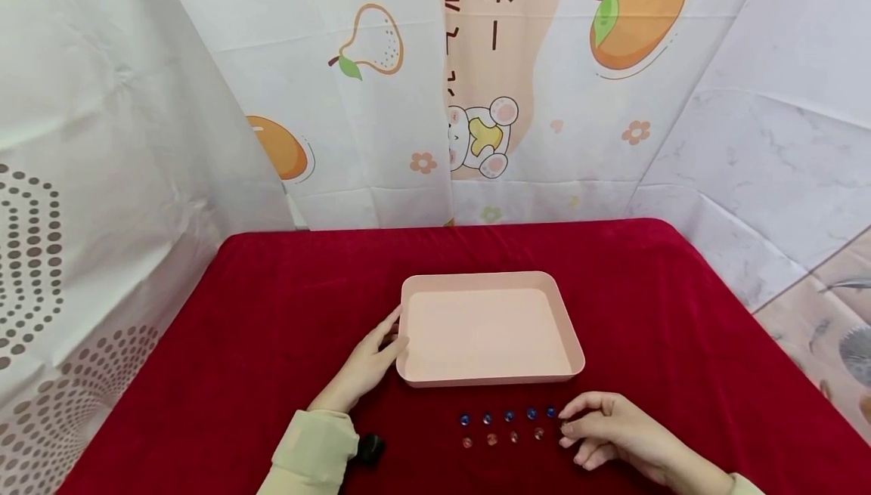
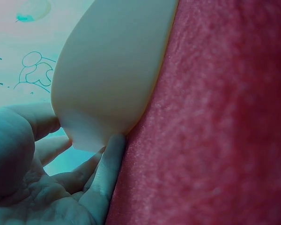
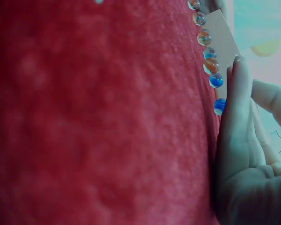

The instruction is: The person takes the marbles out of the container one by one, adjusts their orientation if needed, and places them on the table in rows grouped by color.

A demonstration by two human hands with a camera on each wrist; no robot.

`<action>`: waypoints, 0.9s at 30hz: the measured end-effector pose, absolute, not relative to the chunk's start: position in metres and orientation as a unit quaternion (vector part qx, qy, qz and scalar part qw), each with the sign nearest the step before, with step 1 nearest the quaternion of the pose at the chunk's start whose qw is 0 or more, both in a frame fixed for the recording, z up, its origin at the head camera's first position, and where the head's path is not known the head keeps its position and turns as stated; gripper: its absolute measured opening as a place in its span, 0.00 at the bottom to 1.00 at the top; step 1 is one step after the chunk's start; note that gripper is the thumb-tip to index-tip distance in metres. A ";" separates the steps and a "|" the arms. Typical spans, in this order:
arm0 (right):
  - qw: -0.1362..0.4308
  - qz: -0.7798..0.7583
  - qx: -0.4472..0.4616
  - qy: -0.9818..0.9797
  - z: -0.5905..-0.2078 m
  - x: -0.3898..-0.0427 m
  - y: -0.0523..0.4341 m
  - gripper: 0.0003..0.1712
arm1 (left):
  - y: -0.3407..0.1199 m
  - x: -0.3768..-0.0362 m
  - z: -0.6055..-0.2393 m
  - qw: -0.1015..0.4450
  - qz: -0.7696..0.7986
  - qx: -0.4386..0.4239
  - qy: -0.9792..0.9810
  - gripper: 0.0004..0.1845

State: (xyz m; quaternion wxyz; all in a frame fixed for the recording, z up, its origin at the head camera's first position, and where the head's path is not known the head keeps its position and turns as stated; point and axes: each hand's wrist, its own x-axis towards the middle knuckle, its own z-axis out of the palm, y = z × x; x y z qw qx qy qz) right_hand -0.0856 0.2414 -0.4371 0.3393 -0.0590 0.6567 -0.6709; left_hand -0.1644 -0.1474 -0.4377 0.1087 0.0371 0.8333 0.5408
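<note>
The pink tray point(image 1: 490, 329) sits at the centre of the red tablecloth point(image 1: 238, 314). Just near of its front wall lie two short rows of glass marbles: a blue row point(image 1: 507, 414) and, nearer, an orange row point(image 1: 502, 438). The right hand point(image 1: 612, 427) rests at the right end of the rows, fingers loosely curled, fingertips at the end marbles; whether it pinches one cannot be told. The left hand point(image 1: 370, 363) lies with straight fingers against the tray's left wall.
</note>
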 end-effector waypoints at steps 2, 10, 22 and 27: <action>0.341 -0.668 -0.059 0.659 -0.438 -0.086 0.242 0.11 | -0.147 -0.165 -0.438 0.108 0.541 0.038 0.833 0.33; 0.334 -0.654 -0.061 0.677 -0.442 -0.086 0.240 0.13 | -0.146 -0.165 -0.440 0.109 0.542 0.038 0.832 0.32; 0.328 -0.636 -0.045 0.698 -0.441 -0.087 0.236 0.14 | -0.142 -0.168 -0.441 0.102 0.544 0.036 0.832 0.32; 0.333 -0.643 -0.039 0.689 -0.442 -0.086 0.239 0.16 | -0.141 -0.169 -0.442 0.099 0.539 0.040 0.836 0.32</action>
